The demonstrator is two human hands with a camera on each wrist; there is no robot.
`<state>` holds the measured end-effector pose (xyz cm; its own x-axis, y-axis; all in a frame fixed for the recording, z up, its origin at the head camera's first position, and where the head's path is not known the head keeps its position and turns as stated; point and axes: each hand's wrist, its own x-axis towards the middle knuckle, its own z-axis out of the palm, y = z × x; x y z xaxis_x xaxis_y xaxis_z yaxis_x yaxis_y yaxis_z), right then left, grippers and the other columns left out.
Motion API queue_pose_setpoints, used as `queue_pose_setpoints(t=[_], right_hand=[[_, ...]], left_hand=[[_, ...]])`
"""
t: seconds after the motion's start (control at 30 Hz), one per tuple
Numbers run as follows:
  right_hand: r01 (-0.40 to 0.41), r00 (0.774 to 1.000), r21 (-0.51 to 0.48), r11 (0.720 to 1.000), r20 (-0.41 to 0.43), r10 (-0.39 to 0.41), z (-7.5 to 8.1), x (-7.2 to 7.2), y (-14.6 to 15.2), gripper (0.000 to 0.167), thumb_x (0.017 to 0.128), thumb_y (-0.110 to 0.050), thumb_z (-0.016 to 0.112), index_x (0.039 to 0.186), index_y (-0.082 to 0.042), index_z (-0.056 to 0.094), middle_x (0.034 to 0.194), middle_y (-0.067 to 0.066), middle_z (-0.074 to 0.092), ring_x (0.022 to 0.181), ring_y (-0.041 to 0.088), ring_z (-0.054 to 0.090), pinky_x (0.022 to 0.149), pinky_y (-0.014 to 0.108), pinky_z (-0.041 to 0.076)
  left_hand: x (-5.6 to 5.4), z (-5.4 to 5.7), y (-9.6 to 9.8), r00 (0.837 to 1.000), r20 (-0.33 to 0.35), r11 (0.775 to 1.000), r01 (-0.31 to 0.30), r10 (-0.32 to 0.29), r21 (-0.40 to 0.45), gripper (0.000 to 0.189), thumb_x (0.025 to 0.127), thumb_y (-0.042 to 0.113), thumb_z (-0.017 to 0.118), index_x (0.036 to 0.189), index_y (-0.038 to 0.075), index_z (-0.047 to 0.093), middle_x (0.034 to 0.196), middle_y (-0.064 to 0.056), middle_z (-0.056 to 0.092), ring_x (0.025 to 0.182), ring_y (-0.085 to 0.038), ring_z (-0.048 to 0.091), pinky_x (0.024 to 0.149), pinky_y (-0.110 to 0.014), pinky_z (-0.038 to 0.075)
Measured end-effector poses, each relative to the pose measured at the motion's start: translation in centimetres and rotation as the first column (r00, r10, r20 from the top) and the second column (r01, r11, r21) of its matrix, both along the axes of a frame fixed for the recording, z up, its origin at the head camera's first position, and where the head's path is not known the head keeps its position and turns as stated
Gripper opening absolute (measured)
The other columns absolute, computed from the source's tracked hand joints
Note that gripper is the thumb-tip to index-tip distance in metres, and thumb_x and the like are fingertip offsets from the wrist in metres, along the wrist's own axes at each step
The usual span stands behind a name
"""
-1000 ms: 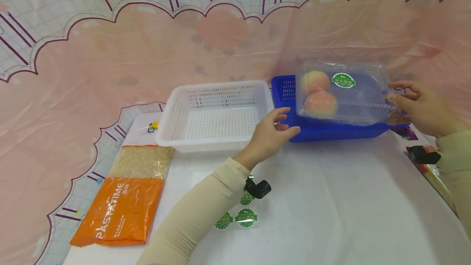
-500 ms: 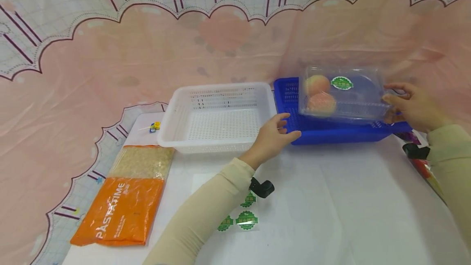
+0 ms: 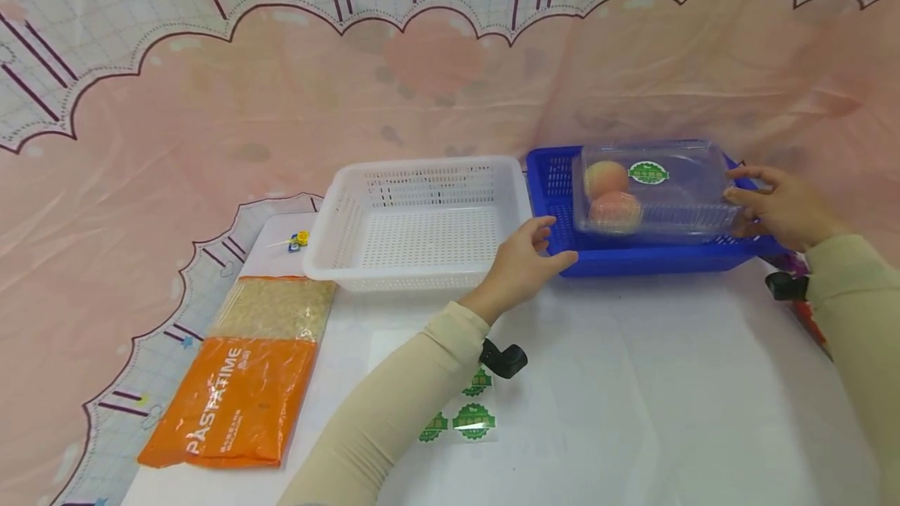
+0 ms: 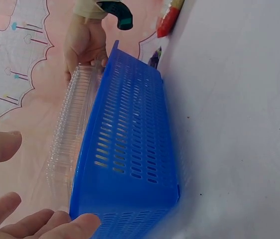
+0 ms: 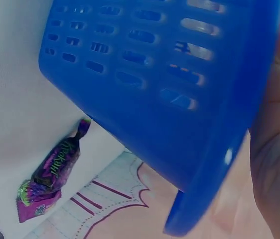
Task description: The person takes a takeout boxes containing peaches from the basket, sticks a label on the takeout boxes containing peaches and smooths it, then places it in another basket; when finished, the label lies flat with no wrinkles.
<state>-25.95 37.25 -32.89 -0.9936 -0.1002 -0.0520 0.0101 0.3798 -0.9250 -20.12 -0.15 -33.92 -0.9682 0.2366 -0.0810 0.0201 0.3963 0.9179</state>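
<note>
A clear plastic clamshell box (image 3: 685,182) with a green round label holds two peaches (image 3: 613,205) at its left end. My right hand (image 3: 791,205) grips the box by its right end, low in the blue basket (image 3: 654,262). In the left wrist view the clear box (image 4: 70,129) still stands up past the blue rim. My left hand (image 3: 516,264) has its fingers spread at the blue basket's left front corner, holding nothing. The right wrist view shows my right hand (image 5: 276,149) behind the basket's rim, its fingertips hidden.
A white basket (image 3: 415,276) stands left of the blue one. An orange pasta bag (image 3: 239,381) lies at the left, a small yellow-and-blue item (image 3: 298,241) above it. Under my left arm is a sheet of green stickers (image 3: 474,420). A purple-wrapped candy (image 5: 50,172) lies right of the blue basket.
My right hand has lowered the clear box with the peaches into the blue basket, moving down and slightly left. The left hand has barely moved.
</note>
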Motion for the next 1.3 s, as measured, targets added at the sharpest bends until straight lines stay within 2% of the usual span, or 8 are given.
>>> queue_pose_setpoints(t=[0.07,0.27,0.53,0.7,0.83,0.97,1.07,1.3], right_hand=[[-0.008,1.000,0.055,0.998,0.010,0.007,-0.2,-0.1,0.0,0.022,0.105,-0.023,0.054,0.125,-0.030,0.051,0.155,0.000,0.017,0.066,0.007,0.060,0.063,0.027,0.059],[-0.021,0.999,0.179,0.984,0.027,0.016,-0.7,-0.5,0.4,0.041,0.104,-0.031,0.055,0.140,-0.018,0.041,0.108,-0.008,0.057,0.068,0.013,0.064,0.064,0.031,0.059],[-0.030,0.999,0.063,0.998,0.021,0.028,-1.6,-0.6,0.6,0.023,0.104,-0.020,0.055,0.120,-0.035,0.051,0.092,-0.018,0.061,0.065,0.012,0.063,0.062,0.029,0.059],[-0.045,0.998,0.041,0.998,0.046,0.043,-2.0,-0.8,0.6,0.023,0.104,-0.018,0.055,0.117,-0.036,0.053,0.093,-0.015,0.061,0.069,0.012,0.065,0.065,0.029,0.060],[-0.064,0.997,0.185,0.981,0.052,0.055,-2.0,-1.1,0.4,0.041,0.105,-0.027,0.054,0.141,-0.011,0.043,0.099,-0.009,0.059,0.073,0.012,0.064,0.068,0.028,0.058],[-0.078,0.997,0.320,0.944,0.040,0.069,-2.0,-1.4,0.0,0.060,0.106,-0.027,0.051,0.149,0.009,0.028,0.108,0.014,0.061,0.074,0.012,0.064,0.067,0.026,0.055],[-0.084,0.996,0.385,0.919,0.040,0.074,-1.9,-1.5,-0.2,0.060,0.107,-0.029,0.048,0.149,0.009,0.027,0.114,0.026,0.059,0.075,0.012,0.063,0.066,0.024,0.054],[-0.090,0.995,0.384,0.919,0.071,0.067,-1.8,-1.9,-0.4,0.064,0.107,-0.035,0.046,0.152,0.006,0.025,0.126,0.035,0.050,0.079,0.017,0.064,0.067,0.027,0.055]], left_hand=[[0.0,0.0,0.0,1.000,0.001,1.000,0.001,-0.001,-0.003,0.067,0.091,0.029,0.076,0.149,0.019,0.046,0.148,-0.004,0.050,0.132,-0.018,0.050,0.102,-0.032,0.047],[-0.1,-0.1,0.2,1.000,0.008,1.000,0.009,-0.009,-0.017,0.068,0.090,0.030,0.077,0.150,0.020,0.046,0.149,-0.004,0.049,0.133,-0.018,0.049,0.103,-0.033,0.047],[-0.3,0.0,0.4,1.000,-0.005,0.999,0.018,-0.019,-0.038,0.069,0.089,0.029,0.078,0.150,0.018,0.046,0.148,-0.006,0.050,0.132,-0.018,0.050,0.103,-0.033,0.047],[-0.4,0.0,0.4,0.999,0.010,0.998,0.032,-0.032,-0.053,0.070,0.089,0.029,0.078,0.150,0.018,0.044,0.149,-0.007,0.049,0.133,-0.018,0.050,0.103,-0.034,0.047],[-0.4,0.0,0.4,0.999,0.013,0.998,0.033,-0.032,-0.055,0.070,0.090,0.029,0.077,0.151,0.018,0.044,0.149,-0.007,0.049,0.133,-0.018,0.049,0.103,-0.034,0.047],[-0.4,0.1,0.3,0.999,0.010,0.997,0.032,-0.031,-0.065,0.070,0.090,0.029,0.078,0.150,0.018,0.044,0.149,-0.007,0.049,0.133,-0.018,0.049,0.103,-0.034,0.047],[-0.4,0.1,0.3,0.999,0.013,0.996,0.035,-0.034,-0.079,0.071,0.089,0.030,0.078,0.151,0.018,0.044,0.149,-0.006,0.049,0.133,-0.018,0.049,0.103,-0.034,0.047],[-0.3,0.5,0.1,0.999,0.020,0.994,0.052,-0.051,-0.100,0.071,0.090,0.030,0.077,0.152,0.019,0.042,0.151,-0.007,0.047,0.135,-0.018,0.047,0.104,-0.034,0.046]])
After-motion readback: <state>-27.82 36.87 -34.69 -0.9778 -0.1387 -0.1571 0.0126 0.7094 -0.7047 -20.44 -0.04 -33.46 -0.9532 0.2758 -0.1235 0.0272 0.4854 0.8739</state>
